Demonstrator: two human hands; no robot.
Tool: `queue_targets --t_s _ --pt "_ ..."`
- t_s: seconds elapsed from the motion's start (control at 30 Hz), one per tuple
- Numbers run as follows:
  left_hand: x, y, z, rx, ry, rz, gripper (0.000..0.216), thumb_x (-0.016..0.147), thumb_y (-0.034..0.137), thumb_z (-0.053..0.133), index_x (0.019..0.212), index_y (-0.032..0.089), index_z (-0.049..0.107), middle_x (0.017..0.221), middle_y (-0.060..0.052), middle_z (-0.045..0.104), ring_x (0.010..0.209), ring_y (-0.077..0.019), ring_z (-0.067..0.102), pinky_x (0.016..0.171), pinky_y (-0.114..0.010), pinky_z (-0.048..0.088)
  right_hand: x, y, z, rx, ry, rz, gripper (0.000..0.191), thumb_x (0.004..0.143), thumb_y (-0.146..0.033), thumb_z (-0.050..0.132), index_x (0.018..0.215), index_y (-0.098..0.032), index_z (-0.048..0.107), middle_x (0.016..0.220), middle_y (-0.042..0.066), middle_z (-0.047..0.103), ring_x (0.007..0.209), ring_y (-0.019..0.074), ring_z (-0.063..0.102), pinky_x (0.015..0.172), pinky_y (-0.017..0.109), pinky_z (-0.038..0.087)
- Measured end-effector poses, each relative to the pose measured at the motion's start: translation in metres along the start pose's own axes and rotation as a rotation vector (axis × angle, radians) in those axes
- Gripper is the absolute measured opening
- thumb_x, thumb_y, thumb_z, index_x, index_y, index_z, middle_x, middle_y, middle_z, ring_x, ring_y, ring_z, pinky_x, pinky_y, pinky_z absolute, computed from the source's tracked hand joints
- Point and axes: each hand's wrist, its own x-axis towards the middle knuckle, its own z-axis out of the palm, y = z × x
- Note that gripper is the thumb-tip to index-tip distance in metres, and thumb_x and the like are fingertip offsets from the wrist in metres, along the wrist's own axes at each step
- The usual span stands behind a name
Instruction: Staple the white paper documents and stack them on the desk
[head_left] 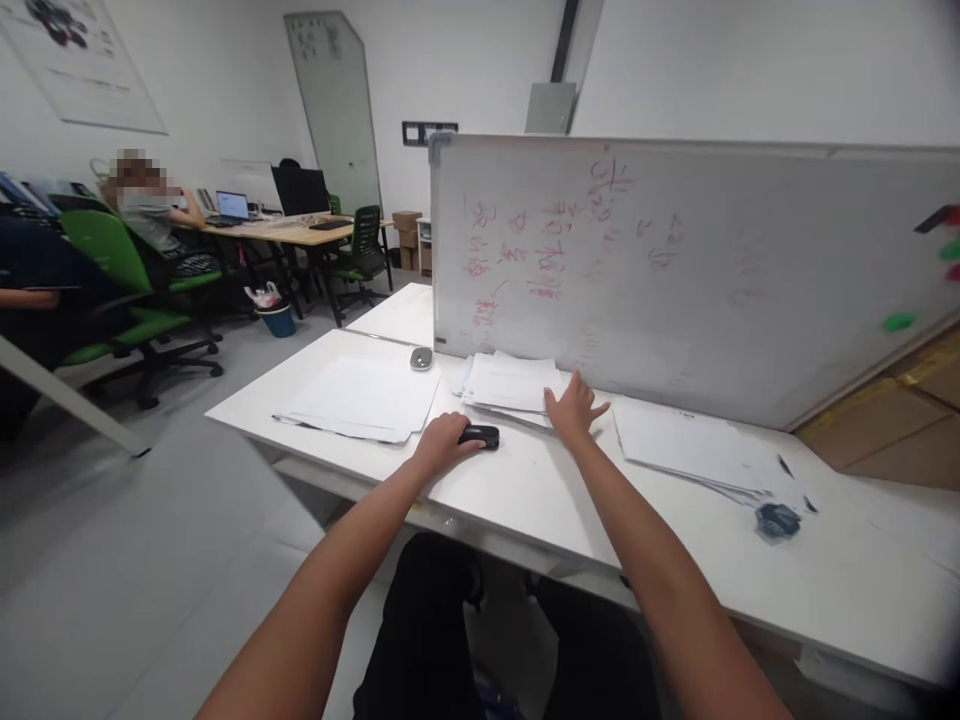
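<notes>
My left hand is wrapped round the back of a black stapler, which lies on the white table. Against the right edge of a pile of white papers is my right hand, its fingers spread and touching the sheets. The pile sits in front of the whiteboard, its sheets slightly uneven. Another stack of papers lies to the left of the stapler. To the right of my right hand rests a third stack of papers.
A grey computer mouse is behind the left stack. The whiteboard stands along the table's back. A dark crumpled item lies at the right, near cardboard boxes. A person sits at a far desk; another person's arm shows at left.
</notes>
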Motion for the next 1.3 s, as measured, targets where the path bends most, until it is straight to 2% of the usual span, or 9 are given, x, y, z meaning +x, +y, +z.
queue_targets --t_s 0.1,0.2,0.3,0.4,0.57,0.97,1.03,1.17,1.3 --pt "0.000 0.001 -0.002 -0.008 -0.021 -0.020 0.037 0.086 0.056 0.059 0.090 0.019 0.058 0.089 -0.008 0.063 0.083 -0.0232 0.057 0.067 -0.034 0.039 -0.013 0.043 -0.007 -0.031 0.056 -0.005 0.061 0.096 -0.041 0.037 0.150 -0.015 0.031 0.157 0.019 0.032 0.146 0.0313 0.024 0.114 0.066 0.010" --pt "0.002 0.000 -0.002 0.004 -0.017 -0.061 0.039 0.089 0.057 0.054 0.092 0.018 0.058 0.088 -0.009 0.062 0.080 -0.0232 0.057 0.065 -0.033 0.038 -0.016 0.103 -0.028 -0.127 -0.035 0.001 0.059 0.095 -0.043 0.042 0.149 -0.020 0.036 0.162 0.014 0.025 0.149 0.0296 0.017 0.116 0.064 0.009" --pt "0.005 -0.002 -0.001 0.021 0.015 -0.083 0.038 0.092 0.055 0.050 0.095 0.018 0.058 0.091 -0.010 0.062 0.084 -0.0243 0.059 0.066 -0.033 0.040 -0.022 0.157 -0.044 -0.190 -0.171 0.099 0.066 0.091 -0.051 0.050 0.149 -0.022 0.037 0.162 0.012 0.026 0.150 0.0325 0.016 0.116 0.064 0.010" --pt "0.005 -0.002 -0.001 0.045 0.016 -0.068 0.039 0.092 0.055 0.050 0.096 0.018 0.060 0.091 -0.011 0.063 0.086 -0.0256 0.061 0.066 -0.033 0.043 -0.033 0.184 -0.043 -0.178 -0.200 0.119 0.065 0.093 -0.058 0.044 0.145 -0.020 0.046 0.158 0.013 0.034 0.148 0.0329 0.023 0.117 0.060 0.012" --pt "0.005 0.000 -0.002 0.089 0.014 -0.070 0.041 0.091 0.057 0.050 0.094 0.019 0.062 0.087 -0.011 0.065 0.084 -0.0270 0.062 0.065 -0.034 0.044 -0.042 0.183 -0.034 -0.115 -0.089 0.048 0.059 0.097 -0.052 0.039 0.141 -0.014 0.050 0.152 0.014 0.045 0.144 0.0313 0.032 0.117 0.051 0.018" --pt "0.007 0.002 -0.003 0.109 -0.013 -0.051 0.039 0.091 0.056 0.050 0.093 0.019 0.059 0.086 -0.010 0.063 0.081 -0.0256 0.059 0.063 -0.033 0.040 -0.038 0.194 -0.036 0.025 -0.063 0.054 0.043 0.097 -0.030 0.038 0.133 -0.018 0.058 0.142 0.009 0.057 0.138 0.0239 0.042 0.118 0.045 0.020" --pt "0.007 0.002 -0.002 0.118 -0.016 -0.051 0.039 0.091 0.056 0.049 0.093 0.019 0.059 0.087 -0.010 0.063 0.081 -0.0255 0.059 0.064 -0.033 0.040 -0.036 0.196 -0.035 0.030 -0.047 0.072 0.045 0.096 -0.033 0.041 0.134 -0.017 0.058 0.146 0.011 0.053 0.140 0.0246 0.039 0.118 0.045 0.020" --pt "0.005 0.004 -0.003 0.118 -0.016 -0.055 0.039 0.091 0.057 0.049 0.095 0.019 0.059 0.089 -0.010 0.063 0.083 -0.0255 0.059 0.066 -0.034 0.042 -0.033 0.199 -0.034 -0.025 -0.055 0.181 0.062 0.089 -0.051 0.054 0.141 -0.016 0.052 0.159 0.016 0.030 0.147 0.0328 0.023 0.118 0.050 0.017" --pt "0.004 0.007 -0.004 0.113 -0.020 -0.054 0.042 0.090 0.059 0.050 0.097 0.019 0.059 0.091 -0.011 0.063 0.085 -0.0254 0.059 0.066 -0.034 0.042 -0.031 0.204 -0.032 -0.034 -0.118 0.204 0.061 0.090 -0.054 0.052 0.142 -0.021 0.052 0.159 0.013 0.032 0.148 0.0356 0.020 0.117 0.057 0.011"
